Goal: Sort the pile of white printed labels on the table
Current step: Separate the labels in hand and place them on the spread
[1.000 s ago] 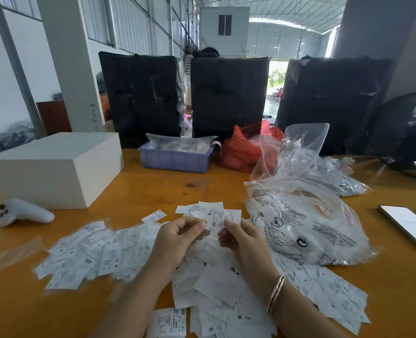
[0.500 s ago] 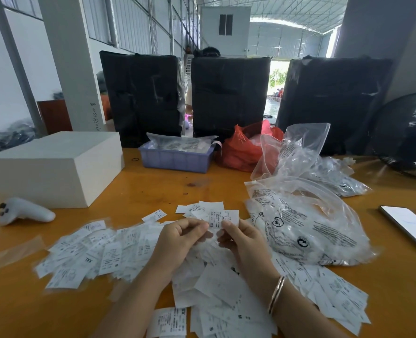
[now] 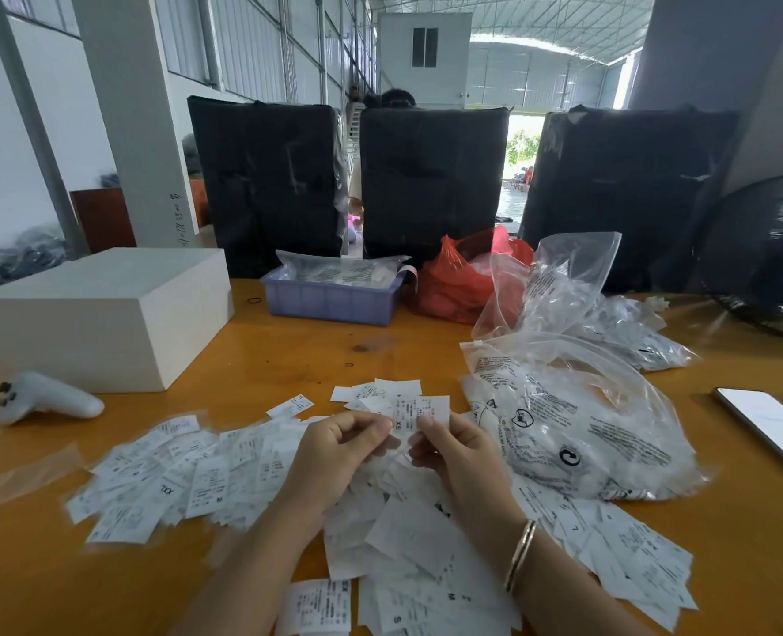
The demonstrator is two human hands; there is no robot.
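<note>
White printed labels lie in a wide pile (image 3: 206, 470) across the orange table (image 3: 316, 355), with more spread at the near right (image 3: 628, 553) and under my forearms. Between both hands I hold a few labels (image 3: 419, 413) upright above the pile; one shows "XS". My left hand (image 3: 334, 456) pinches their left edge with thumb and curled fingers. My right hand (image 3: 453, 447) pinches the right edge. A bangle sits on my right wrist.
A white box (image 3: 100, 314) and a white controller (image 3: 45, 399) are at the left. A purple tray (image 3: 334, 300), a red bag (image 3: 463, 277) and clear plastic bags (image 3: 577, 420) lie behind and right. A phone (image 3: 770, 429) lies at far right, a fan (image 3: 770, 254) behind it.
My hands stay together over the pile, still holding the small stack of labels; the fingers shifted slightly on it. Nothing else on the table moved.
</note>
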